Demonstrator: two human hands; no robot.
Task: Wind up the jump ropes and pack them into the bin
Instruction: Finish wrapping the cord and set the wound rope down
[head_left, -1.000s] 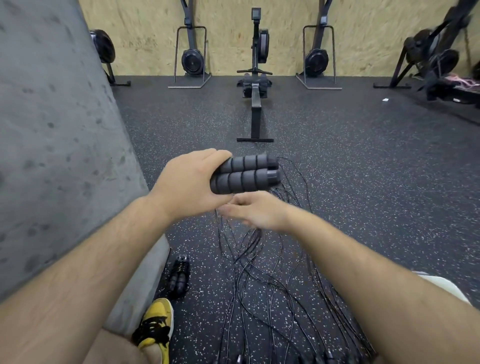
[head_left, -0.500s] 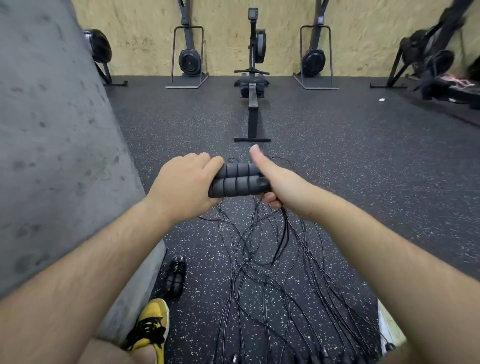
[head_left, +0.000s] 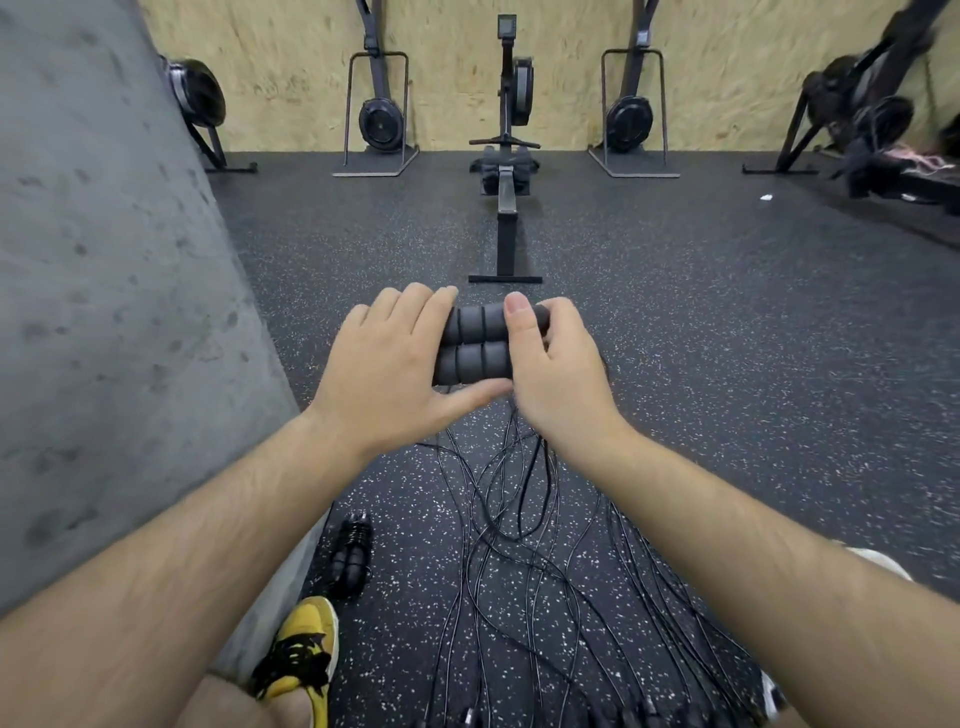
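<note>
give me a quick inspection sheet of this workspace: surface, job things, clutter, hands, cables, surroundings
surface: black speckled rubber floor
job's things: two foam handles held side by side; what looks like a wound rope bundle lies on the floor near the yellow shoe; no bin in view
clutter: small white scrap on the floor, far right
grippers: left hand holds the handles, fingers over, thumb under; right hand grips their other end, thumb on top
cables: loose black rope cords hang from the handles and sprawl tangled on the floor
surroundings: concrete block at left; rowing machine ahead; plywood wall behind
</note>
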